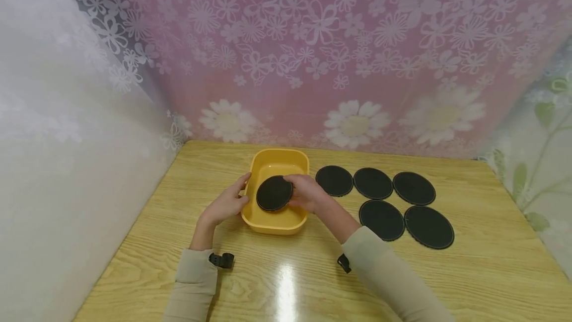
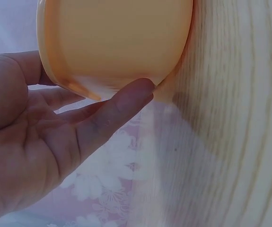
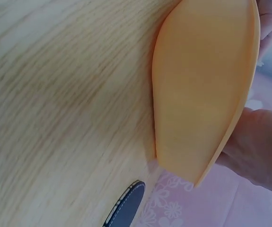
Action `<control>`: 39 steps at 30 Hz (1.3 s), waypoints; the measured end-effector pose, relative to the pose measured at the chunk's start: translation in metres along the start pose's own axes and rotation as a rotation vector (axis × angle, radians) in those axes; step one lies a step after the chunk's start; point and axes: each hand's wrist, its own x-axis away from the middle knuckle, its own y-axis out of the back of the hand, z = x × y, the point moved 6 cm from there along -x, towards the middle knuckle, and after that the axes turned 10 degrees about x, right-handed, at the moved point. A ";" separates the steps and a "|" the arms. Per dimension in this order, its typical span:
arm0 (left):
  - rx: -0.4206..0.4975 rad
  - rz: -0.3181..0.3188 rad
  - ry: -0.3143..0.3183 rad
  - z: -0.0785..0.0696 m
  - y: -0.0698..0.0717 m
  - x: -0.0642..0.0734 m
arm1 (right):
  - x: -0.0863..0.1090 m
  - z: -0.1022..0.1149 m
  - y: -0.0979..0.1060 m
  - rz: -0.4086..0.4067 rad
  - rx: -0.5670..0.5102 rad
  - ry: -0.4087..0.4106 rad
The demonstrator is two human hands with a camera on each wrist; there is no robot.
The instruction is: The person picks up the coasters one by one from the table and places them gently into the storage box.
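Observation:
A yellow plastic tub [image 1: 254, 224] stands on the wooden table. My left hand [image 1: 225, 204] holds the tub's left side; in the left wrist view its digits lie around the rim and against the outer wall. My right hand [image 1: 305, 193] reaches over the tub's right rim and pinches a round black coaster [image 1: 274, 194] by its right edge. That coaster is tilted within the tub's opening. In the right wrist view the tub's wall [image 3: 202, 85] hides the coaster and the fingertips of the right hand [image 3: 261, 146].
Right of the tub several black coasters lie flat in two rows, among them a back-row coaster [image 1: 334, 181] closest to the tub and a front-row coaster [image 1: 429, 226]. A pink flowered curtain [image 1: 286, 63] hangs behind the table [image 1: 250, 282]. A pale wall covering [image 1: 67, 163] borders the left.

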 end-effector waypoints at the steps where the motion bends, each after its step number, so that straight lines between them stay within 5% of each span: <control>1: -0.004 0.001 -0.001 0.000 0.000 0.000 | 0.000 0.000 -0.001 -0.006 -0.014 0.002; 11: -0.015 0.008 -0.017 0.000 -0.002 0.000 | -0.010 -0.006 -0.006 -0.118 -0.124 0.031; 19: -0.045 -0.002 -0.022 0.000 0.000 -0.001 | -0.005 -0.002 -0.005 -0.173 -0.047 0.090; 24: -0.055 0.000 -0.022 0.000 0.000 -0.001 | 0.009 -0.002 -0.006 -0.104 -0.050 0.105; 31: -0.071 -0.004 -0.030 -0.001 0.000 -0.002 | 0.036 -0.005 0.006 0.045 -0.221 0.167; 39: -0.069 0.000 -0.025 0.000 0.000 0.000 | 0.060 -0.008 0.036 0.174 -0.342 0.240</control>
